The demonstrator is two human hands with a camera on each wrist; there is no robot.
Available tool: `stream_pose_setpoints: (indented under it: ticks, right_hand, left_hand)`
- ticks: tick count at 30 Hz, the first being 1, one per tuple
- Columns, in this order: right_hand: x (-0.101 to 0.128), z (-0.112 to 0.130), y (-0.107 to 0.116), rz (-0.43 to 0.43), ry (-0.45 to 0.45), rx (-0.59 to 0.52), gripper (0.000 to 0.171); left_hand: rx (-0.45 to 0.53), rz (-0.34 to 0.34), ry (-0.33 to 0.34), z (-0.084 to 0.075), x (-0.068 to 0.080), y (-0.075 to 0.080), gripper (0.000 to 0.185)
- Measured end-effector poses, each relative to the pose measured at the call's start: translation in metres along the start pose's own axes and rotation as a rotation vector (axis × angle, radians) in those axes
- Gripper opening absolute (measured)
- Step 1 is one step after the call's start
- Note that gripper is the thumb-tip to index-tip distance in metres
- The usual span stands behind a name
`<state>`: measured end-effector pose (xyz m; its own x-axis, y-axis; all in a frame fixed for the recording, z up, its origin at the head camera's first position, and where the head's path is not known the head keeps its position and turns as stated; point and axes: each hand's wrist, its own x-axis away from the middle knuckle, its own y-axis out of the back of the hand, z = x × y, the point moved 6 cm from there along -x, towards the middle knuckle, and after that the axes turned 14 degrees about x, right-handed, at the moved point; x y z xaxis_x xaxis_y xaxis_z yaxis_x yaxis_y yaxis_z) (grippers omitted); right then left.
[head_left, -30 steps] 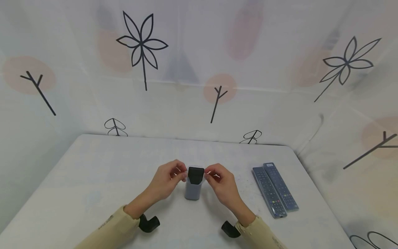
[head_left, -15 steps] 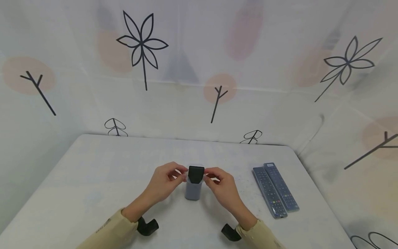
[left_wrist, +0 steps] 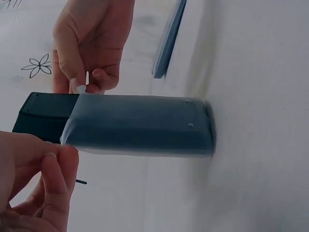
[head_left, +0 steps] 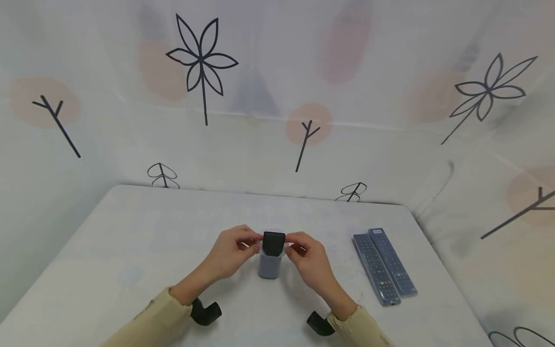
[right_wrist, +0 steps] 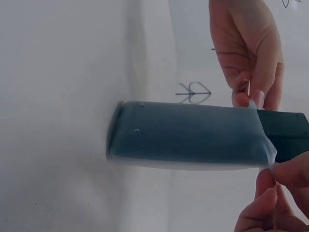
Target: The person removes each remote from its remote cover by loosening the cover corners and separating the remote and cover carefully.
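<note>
A black remote control (head_left: 273, 243) stands upright in mid-table, mostly inside a translucent protective sleeve (head_left: 270, 266). In both wrist views its bare black end sticks out past the sleeve's open rim, and the keys are not visible. My left hand (head_left: 230, 255) pinches the sleeve's rim on the left side between thumb and fingers. Opposite it, my right hand (head_left: 311, 260) pinches the rim on the right. A small flap of the film shows at the fingertips in the right wrist view. The covered lower end stands on the table surface.
Two sleeved remote controls (head_left: 376, 270) (head_left: 392, 262) lie side by side on the right of the white table (head_left: 151, 250). Black wrist-worn pieces (head_left: 206, 312) (head_left: 320, 324) hang below the forearms. A patterned cloth (head_left: 260, 72) rises behind the table.
Both hands have shifted slightly downward along the sleeve's rim, and the right fingers lie straighter. The remote stays upright in the same place, and the head view has shifted slightly.
</note>
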<state>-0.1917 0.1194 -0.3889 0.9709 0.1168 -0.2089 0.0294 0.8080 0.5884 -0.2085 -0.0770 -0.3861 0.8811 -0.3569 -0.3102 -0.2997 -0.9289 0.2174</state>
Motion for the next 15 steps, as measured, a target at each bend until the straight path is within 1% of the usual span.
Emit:
stream_pose_setpoints:
  ticks: [6,10,15]
  right_hand:
    - [0.0007,-0.0038,-0.0022,0.041,-0.026,0.039,0.033]
    - [0.0012,-0.0049,-0.0007,0.051,-0.022,0.066,0.033]
    - [0.002,-0.0072,-0.0009,0.079,-0.021,0.087,0.032]
  left_hand:
    - [-0.05,0.044,0.024,0.0037,0.001,0.0007,0.025]
    - [-0.073,0.077,0.03,0.0049,0.0009,-0.0014,0.028]
    - [-0.094,0.101,0.036,0.0048,0.001,-0.0034,0.029]
